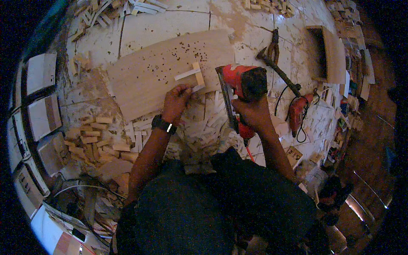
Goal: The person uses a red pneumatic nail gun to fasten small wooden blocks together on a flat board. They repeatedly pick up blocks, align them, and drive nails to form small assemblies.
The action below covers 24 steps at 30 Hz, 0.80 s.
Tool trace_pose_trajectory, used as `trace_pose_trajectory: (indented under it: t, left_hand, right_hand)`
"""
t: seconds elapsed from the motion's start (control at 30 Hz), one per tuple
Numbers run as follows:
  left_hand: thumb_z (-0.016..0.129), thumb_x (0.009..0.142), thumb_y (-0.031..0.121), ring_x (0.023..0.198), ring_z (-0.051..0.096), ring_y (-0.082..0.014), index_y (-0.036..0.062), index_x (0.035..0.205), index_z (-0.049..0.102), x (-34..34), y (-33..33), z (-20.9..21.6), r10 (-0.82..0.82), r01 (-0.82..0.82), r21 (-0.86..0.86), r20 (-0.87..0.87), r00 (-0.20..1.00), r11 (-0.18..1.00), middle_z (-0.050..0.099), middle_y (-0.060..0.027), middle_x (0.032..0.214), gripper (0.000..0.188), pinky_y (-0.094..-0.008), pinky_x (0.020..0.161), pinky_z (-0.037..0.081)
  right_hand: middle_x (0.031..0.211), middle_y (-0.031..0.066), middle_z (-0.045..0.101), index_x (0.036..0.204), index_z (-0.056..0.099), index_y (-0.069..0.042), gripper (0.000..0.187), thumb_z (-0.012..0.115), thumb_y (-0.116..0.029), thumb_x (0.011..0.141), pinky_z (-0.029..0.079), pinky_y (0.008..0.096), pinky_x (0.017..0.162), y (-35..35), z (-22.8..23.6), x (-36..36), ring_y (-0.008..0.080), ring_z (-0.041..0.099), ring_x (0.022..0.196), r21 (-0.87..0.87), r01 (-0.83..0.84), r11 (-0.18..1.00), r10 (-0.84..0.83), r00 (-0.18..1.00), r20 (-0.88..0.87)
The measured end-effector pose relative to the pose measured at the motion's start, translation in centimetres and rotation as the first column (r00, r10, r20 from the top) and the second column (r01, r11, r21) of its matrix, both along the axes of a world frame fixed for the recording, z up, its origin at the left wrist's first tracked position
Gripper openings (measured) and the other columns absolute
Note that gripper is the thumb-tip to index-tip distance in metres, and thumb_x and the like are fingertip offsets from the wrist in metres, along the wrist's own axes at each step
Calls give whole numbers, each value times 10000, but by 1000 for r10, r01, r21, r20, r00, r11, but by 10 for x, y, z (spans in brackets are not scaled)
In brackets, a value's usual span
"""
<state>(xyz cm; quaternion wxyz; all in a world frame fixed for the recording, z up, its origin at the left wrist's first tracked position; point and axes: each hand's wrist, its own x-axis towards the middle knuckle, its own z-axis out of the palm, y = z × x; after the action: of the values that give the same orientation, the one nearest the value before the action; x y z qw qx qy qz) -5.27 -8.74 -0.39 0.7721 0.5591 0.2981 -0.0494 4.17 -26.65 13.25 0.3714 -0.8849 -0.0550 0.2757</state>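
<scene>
At the board's (137,90) near edge, toward its right corner, the left hand (177,101) pinches small wooden slats (198,77); the right hand (255,114) grips a red nail gun (232,75). This looks like fitting, next calling for steady alignment.

Light is dim, grain heavy, edges apparently soft.

The bulky red-and-black nail gun (239,80) is showing red on its body and black on its blocky end, and a thin red hose (250,154) is matching it. The small joined white-and-tan wooden strips (199,76) are pairing two tones. The flat tan wooden board (138,87) is displaying scattered dark specks. Off-white square floor tiles (159,27) are forming a dark-lined grid.
</scene>
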Motion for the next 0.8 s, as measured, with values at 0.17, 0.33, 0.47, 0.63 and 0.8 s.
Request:
trace_pose_trajectory:
  t: [0.17, 0.33, 0.47, 0.63, 0.8]
  left_hand:
    - [701, 775, 90, 736, 648, -194, -8, 1135, 455, 5, 0, -11, 166, -142, 196, -114, 979, 970, 604, -140, 894, 447, -302, 626, 540]
    - [715, 728, 29, 697, 641, -242, -9, 1209, 331, 8, 0, -12, 368, -368, 23, -23, 930, 930, 605, -197, 884, 616, -317, 588, 539]
    - [724, 707, 24, 670, 632, -227, -16, 1182, 370, 9, 8, -9, 286, -289, 133, 46, 957, 948, 616, -186, 857, 594, -308, 576, 533]
    - [732, 709, 54, 626, 621, -191, -25, 1120, 455, 25, 21, -6, 15, -76, 649, 99, 995, 757, 625, -159, 834, 502, -286, 536, 518]
    - [730, 717, 56, 602, 615, -180, -44, 1086, 470, 33, 28, -4, 44, -25, 217, -79, 996, 976, 627, -155, 835, 463, -278, 491, 504]
  right_hand:
    - [735, 14, 564, 860, 554, -39, 211, 634, -53, 665, 454, 288, 569, 4, 4, -4, 120, 531, 632, 30, 40, 999, -39, 998, -54]
    - [760, 11, 564, 873, 558, -38, 238, 629, -50, 647, 451, 293, 599, 4, 1, -4, 124, 520, 661, 3, 9, 1000, -9, 997, -77]
    - [769, 13, 568, 873, 559, -35, 236, 627, -55, 648, 453, 302, 622, 6, -3, -4, 133, 524, 683, 16, -49, 999, 50, 998, -23]
    - [768, 19, 572, 872, 559, -37, 229, 626, -49, 653, 453, 303, 622, 10, 1, -2, 131, 526, 684, -32, -50, 998, 47, 995, -93]
    - [750, 15, 576, 873, 558, -40, 235, 636, -45, 652, 449, 296, 596, 15, 3, -1, 118, 523, 660, 24, -94, 995, 95, 994, -49]
